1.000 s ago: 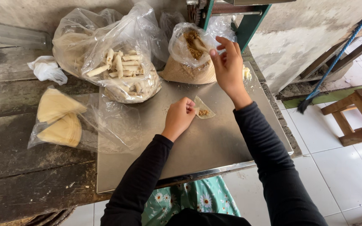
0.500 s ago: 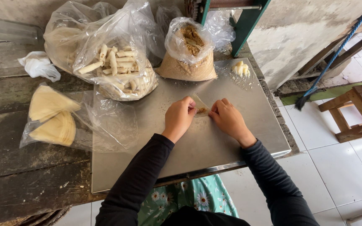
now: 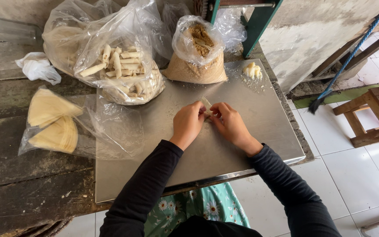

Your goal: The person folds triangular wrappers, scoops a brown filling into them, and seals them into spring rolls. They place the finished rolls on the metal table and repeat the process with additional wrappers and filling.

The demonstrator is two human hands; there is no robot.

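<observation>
Pinched a small wrapper (image 3: 206,105) between left hand (image 3: 188,124) and right hand (image 3: 230,124) on the metal sheet (image 3: 259,118); long axis tilted away, left slightly nearer, fingers narrowed around it.

Soft, even daylight fills the scene, brightest on the white floor tiles (image 3: 365,175) at 3 o'clock. The steel worktop (image 3: 259,114) shows a dull sheen without harsh glare. Shadows are faint. Focus is sharp centrally; straight lines bow toward the edges.

Home food-prep workshop, steel worktop (image 3: 259,127), bagged pastry rolls (image 3: 123,70)
</observation>
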